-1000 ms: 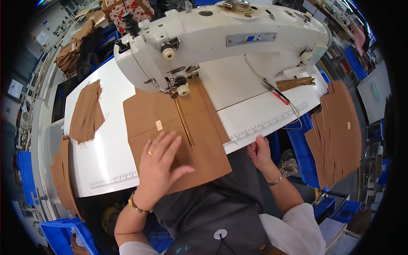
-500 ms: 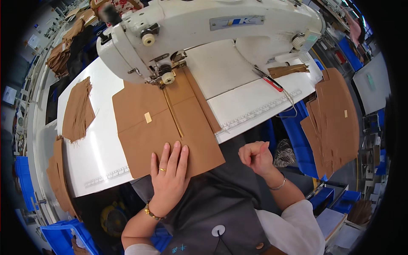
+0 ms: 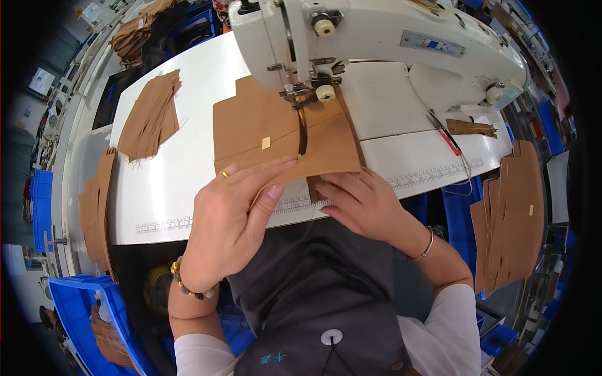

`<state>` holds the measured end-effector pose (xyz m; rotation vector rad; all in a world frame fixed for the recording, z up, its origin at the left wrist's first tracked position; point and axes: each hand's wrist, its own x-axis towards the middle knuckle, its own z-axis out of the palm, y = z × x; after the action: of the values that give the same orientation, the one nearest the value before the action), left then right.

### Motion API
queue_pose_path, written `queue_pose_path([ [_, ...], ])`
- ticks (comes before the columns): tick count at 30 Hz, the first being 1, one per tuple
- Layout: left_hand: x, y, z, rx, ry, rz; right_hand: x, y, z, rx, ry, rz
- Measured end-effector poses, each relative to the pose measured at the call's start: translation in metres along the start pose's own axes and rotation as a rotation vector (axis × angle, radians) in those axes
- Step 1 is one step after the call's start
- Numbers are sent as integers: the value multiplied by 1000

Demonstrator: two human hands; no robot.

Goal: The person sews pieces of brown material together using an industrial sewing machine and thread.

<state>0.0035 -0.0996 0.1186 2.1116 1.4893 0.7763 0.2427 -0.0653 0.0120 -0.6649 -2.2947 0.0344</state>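
the brown cloth (image 3: 248,128) lay on the white table (image 3: 188,182), with its far part under the foot (image 3: 301,98) of the machine (image 3: 370,41). its near edge was up off the table. the left hand (image 3: 229,216) pinched that edge, fingers on top and thumb below. the right hand (image 3: 370,207) was curled at the near right corner, with its fingers by a brown strip (image 3: 315,189) under the edge. i could not tell if those fingers were shut on the strip or just touched it.

the long slot (image 3: 303,135) in the cloth bent near the foot and showed a dark gap. a hard pull from one hand could have bent it more and made it crooked. with the edge lifted, the cloth could have bunched up, and a fold might have got caught under the foot. the strip was partly hidden, so it might have sat askew with no one seeing. if the two hands had pulled unevenly, the cloth could have twisted at the foot.

the red snips (image 3: 448,138) and a loose cord (image 3: 467,172) lay off to the right, well apart from the cloth, so they seemed a small worry.
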Motion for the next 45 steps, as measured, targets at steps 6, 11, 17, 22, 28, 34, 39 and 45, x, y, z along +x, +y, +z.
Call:
queue_pose_path([
  [6,5,-10,5,-62,52,57,9,3,13,-51,-128,-11],
  [11,5,-12,4,-81,69,49,8,6,17,34,-47,65],
  [17,5,-13,2,-91,47,33,7,10,15,148,29,147],
  [22,3,-12,2,-88,39,15,4,7,13,80,-7,137],
  [28,4,-11,0,-66,62,89,4,5,14,-19,-33,26],
  [34,6,-13,0,-56,50,88,0,0,13,-77,-33,-22],
  [39,6,-11,-3,-44,-4,44,-2,-1,13,-80,-43,-26],
  [45,6,-15,-1,-56,43,68,-5,3,18,-42,-5,-20],
])
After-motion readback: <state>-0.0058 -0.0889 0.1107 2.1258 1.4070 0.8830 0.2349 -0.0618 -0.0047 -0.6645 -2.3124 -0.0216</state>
